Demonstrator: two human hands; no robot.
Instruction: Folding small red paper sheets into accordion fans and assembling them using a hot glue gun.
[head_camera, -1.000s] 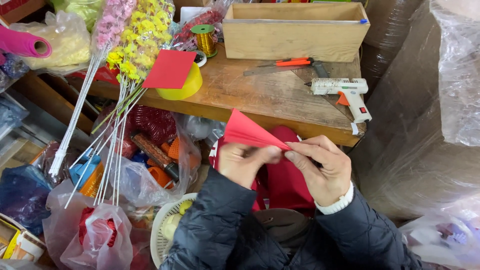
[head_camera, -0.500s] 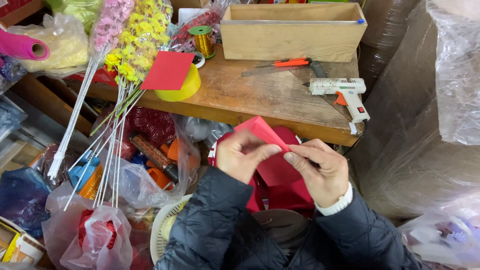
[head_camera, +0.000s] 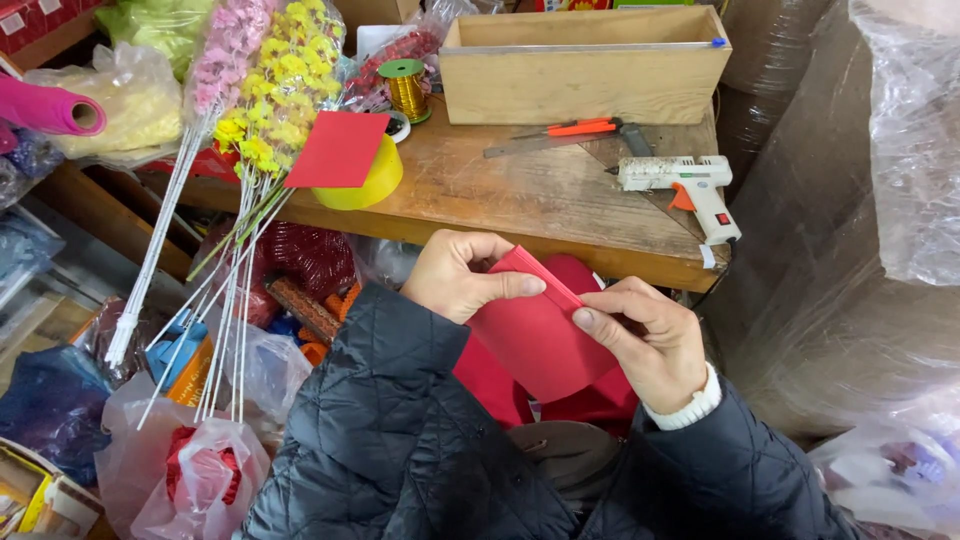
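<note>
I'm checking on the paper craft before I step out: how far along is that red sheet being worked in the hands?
Done: the red sheet already shows a fold along its top edge. In hand: the left hand and the right hand pinch that fold between thumbs and fingers. Left: the glue gun lies untouched on the wooden table, and another red sheet rests flat on the yellow tape roll, unfolded.
</note>
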